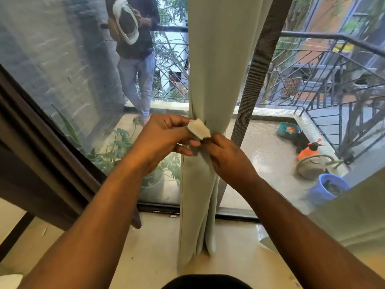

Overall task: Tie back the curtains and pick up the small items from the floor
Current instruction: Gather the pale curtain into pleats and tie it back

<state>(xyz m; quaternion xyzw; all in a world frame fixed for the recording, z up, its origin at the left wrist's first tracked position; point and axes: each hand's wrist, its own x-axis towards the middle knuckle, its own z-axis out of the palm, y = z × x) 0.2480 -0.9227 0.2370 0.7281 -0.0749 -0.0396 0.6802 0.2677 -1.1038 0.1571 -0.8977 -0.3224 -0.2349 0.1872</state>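
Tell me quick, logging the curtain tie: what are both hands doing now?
Left hand: pinches the pale tie-back end at the gathered curtain.
Right hand: fingers curled at the tie; grip hidden.

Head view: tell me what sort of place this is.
Likely a home room by a glass balcony door. A gathered curtain hangs at the glass, a railing bounds the tiled balcony outside, and plastic tubs and plants sit out there.

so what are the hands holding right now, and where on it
Left hand pinches the free end of a pale fabric tieback, wrapped around the gathered curtain. Right hand has its grip at the tieback's lower edge against the curtain; its fingertips are hidden.
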